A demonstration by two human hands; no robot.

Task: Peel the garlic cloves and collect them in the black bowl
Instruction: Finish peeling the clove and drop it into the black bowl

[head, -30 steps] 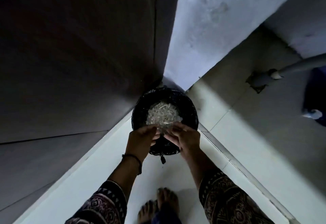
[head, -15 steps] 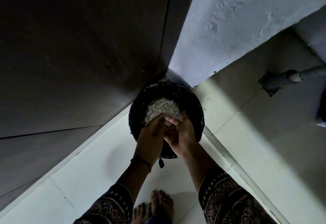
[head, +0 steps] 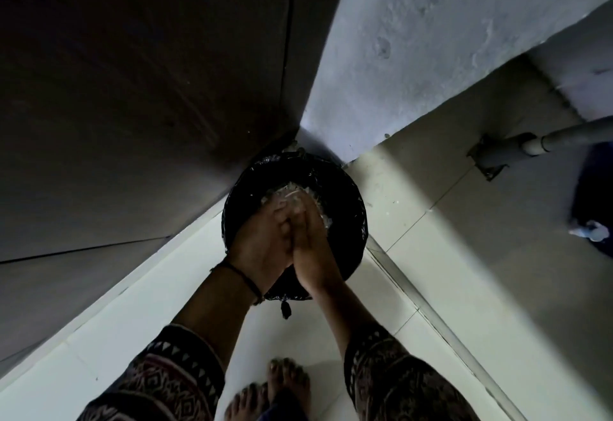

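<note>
A round black container point(head: 352, 203) lined with a shiny black bag stands on the floor in the corner, directly below me. A heap of pale papery garlic skins point(head: 288, 189) lies inside it. My left hand point(head: 260, 238) and my right hand point(head: 313, 241) are pressed palm to palm just above the heap, fingers pointing down into the container. The fingertips are blurred. I see nothing held between the hands. No whole garlic cloves show.
A dark panel point(head: 149, 89) rises on the left and a rough grey wall point(head: 431, 39) meets it at the corner. A grey pipe point(head: 517, 147) is fixed to the tiled floor on the right, near a dark blue object point(head: 593, 195). My bare feet point(head: 275, 387) stand on white tiles.
Both hands have come together from fingertips touching to palms pressed flat against each other, and have moved forward and lower over the skins in the container.
</note>
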